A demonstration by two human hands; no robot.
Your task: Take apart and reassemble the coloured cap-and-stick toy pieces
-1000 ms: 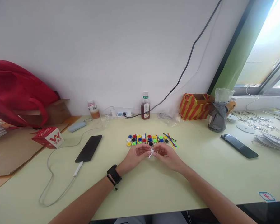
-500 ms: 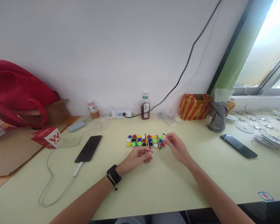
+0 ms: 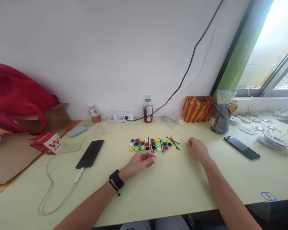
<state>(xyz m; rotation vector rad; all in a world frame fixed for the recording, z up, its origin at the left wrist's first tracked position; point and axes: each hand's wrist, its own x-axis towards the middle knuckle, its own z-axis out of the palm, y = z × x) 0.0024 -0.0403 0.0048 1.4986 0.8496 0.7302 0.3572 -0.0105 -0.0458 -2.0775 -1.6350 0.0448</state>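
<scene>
My right hand [image 3: 197,149] is at the right of the coloured pieces, fingers pinched on a thin white stick [image 3: 185,140] whose end pokes out to the left. My left hand [image 3: 144,159] rests on the table just in front of the pieces, fingers loosely curled, with nothing visible in it. Rows of small round pieces [image 3: 136,148] in several colours, some with clear rims, lie close together. Bundles of thin coloured sticks [image 3: 161,146] lie across them. At their right end, a loose crossed bunch of coloured sticks [image 3: 175,144] lies near my right hand.
A dark phone [image 3: 90,154] on a white cable lies left, another phone [image 3: 242,147] right. Along the wall stand a dark drink bottle [image 3: 148,110], a power strip [image 3: 121,117], a striped bag [image 3: 198,109] and a grey-wrapped bundle [image 3: 220,119]. A red box [image 3: 46,143] is at far left.
My right hand has moved right, away from the round pieces, uncovering the crossed bunch of sticks and a black piece. The white stick now shows in its fingers. My left hand has stayed in place.
</scene>
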